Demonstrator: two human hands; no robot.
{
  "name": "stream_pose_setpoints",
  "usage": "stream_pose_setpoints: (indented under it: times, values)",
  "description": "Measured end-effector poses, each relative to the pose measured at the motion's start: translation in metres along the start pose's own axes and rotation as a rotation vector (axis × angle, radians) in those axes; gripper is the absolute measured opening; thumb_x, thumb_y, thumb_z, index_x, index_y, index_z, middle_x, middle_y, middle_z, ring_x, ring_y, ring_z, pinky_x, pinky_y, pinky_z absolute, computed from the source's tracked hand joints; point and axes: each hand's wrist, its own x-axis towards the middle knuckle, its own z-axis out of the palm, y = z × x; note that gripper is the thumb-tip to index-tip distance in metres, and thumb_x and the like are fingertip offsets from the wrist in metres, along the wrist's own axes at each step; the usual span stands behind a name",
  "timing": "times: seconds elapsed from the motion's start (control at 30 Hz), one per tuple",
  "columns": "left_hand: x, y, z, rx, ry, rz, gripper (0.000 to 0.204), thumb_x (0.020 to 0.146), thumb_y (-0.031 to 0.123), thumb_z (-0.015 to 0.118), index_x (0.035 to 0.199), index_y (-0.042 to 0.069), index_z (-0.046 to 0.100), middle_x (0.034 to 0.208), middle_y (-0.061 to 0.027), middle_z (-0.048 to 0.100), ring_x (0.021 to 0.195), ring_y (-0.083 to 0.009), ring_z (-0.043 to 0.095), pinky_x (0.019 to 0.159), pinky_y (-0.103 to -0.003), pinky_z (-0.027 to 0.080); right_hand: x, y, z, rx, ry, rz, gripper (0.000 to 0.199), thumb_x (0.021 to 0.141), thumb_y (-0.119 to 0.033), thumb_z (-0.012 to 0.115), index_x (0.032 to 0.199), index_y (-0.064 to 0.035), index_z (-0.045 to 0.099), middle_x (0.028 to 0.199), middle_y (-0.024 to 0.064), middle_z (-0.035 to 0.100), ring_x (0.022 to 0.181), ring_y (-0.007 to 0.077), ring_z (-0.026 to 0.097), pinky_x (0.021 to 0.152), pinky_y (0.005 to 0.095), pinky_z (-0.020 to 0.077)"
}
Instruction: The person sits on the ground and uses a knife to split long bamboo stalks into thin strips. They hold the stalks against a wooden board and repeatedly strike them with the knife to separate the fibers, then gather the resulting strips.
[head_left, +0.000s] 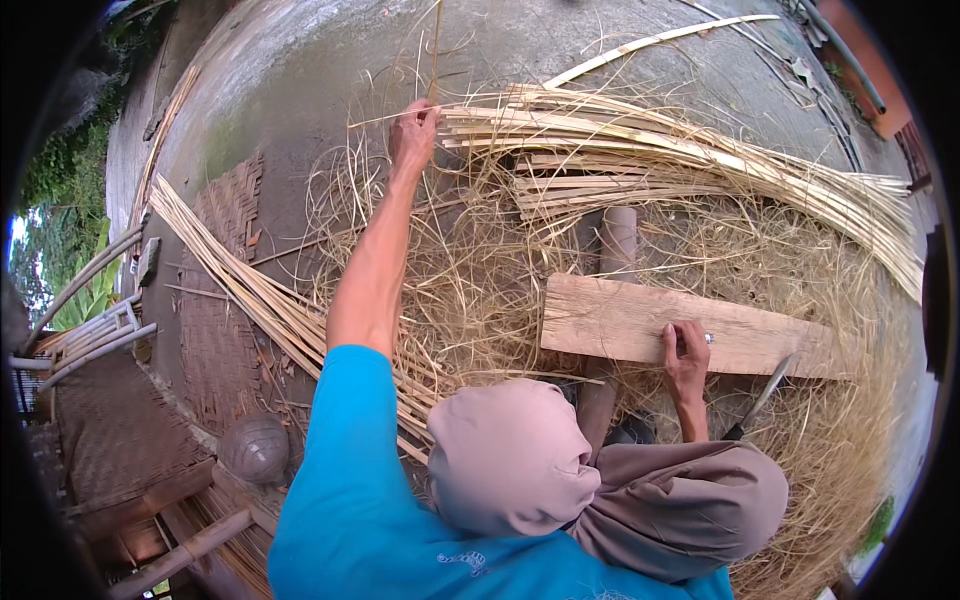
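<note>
My left arm in a blue sleeve reaches far forward. At its end my left hand (410, 138) is closed in a pinch on a thin bamboo strip (434, 65), which rises away from the fingers. Just right of that hand are the ends of a bundle of pale bamboo strips (640, 135). My right hand (686, 360) rests on a wooden board (605, 320) with its fingers curled in; what they grip is hidden. Beside its fingertips a small shiny metal piece (710, 338) shows on the board. A knife (768, 395) leans against the board's near edge, right of this hand.
Curly bamboo shavings (470, 280) cover much of the ground. A second bundle of strips (255, 285) lies at left, by a woven mat (215, 330). A round dark ball-like object (255, 447) sits lower left. A thick pole (618, 240) runs under the board. My knees (510, 455) are bent close by.
</note>
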Motion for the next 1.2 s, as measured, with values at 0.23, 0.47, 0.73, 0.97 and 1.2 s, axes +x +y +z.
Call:
stream_pose_setpoints:
  times: [0.23,0.47,0.73,0.97,1.2]
  values:
    - [0.066,0.096,-0.042,0.433,-0.565,0.074,0.035,0.096,0.036,0.065,0.121,0.013,0.072,0.101,-0.0096,0.074,0.085,-0.025,0.07,0.076,-0.042,0.057,-0.002,0.001,-0.025,0.064,-0.027,0.002,0.012,0.095,-0.01,0.069,0.098,0.0021,0.068,0.089,0.0129,0.063,0.08,0.0246,0.064,0.075,0.034,0.0512]
    - [0.019,0.112,-0.081,0.541,-0.535,-0.019,0.038,0.099,0.041,0.065,0.125,0.014,0.073,0.102,-0.0081,0.074,0.097,-0.021,0.067,0.077,-0.037,0.057,-0.011,0.002,-0.05,0.15,-0.002,0.03,0.019,0.098,-0.016,0.068,0.104,0.0014,0.071,0.095,0.0146,0.07,0.084,0.024,0.069,0.077,0.0348,0.0545]
    - [-0.099,0.115,-0.079,-0.284,-0.16,0.15,0.032,0.1,0.029,0.068,0.119,0.004,0.075,0.097,-0.0047,0.076,0.083,-0.0088,0.062,0.074,-0.025,0.049,0.043,-0.01,-0.138,0.246,0.23,0.087,0.038,0.105,-0.036,0.058,0.115,-0.0018,0.069,0.103,0.0144,0.074,0.091,0.0226,0.071,0.081,0.0362,0.0559]
    - [-0.182,0.123,-0.061,-0.376,-0.237,0.294,0.029,0.099,0.026,0.07,0.114,0.002,0.076,0.091,-0.0048,0.071,0.083,-0.0108,0.059,0.074,-0.026,0.048,0.142,-0.074,-0.211,0.655,0.473,0.098,0.089,0.096,-0.075,0.045,0.138,0.0037,0.052,0.103,0.0161,0.062,0.094,0.0276,0.065,0.085,0.0396,0.0566]
    - [-0.202,0.143,-0.058,-0.408,-0.387,0.427,0.021,0.097,0.016,0.072,0.112,0.002,0.077,0.084,-0.0041,0.065,0.079,-0.012,0.055,0.07,-0.027,0.045,0.12,-0.06,-0.255,0.77,0.294,0.083,0.043,0.107,-0.044,0.051,0.117,-0.0062,0.069,0.075,-0.0064,0.052,0.069,0.0029,0.052,0.062,0.0213,0.0491]
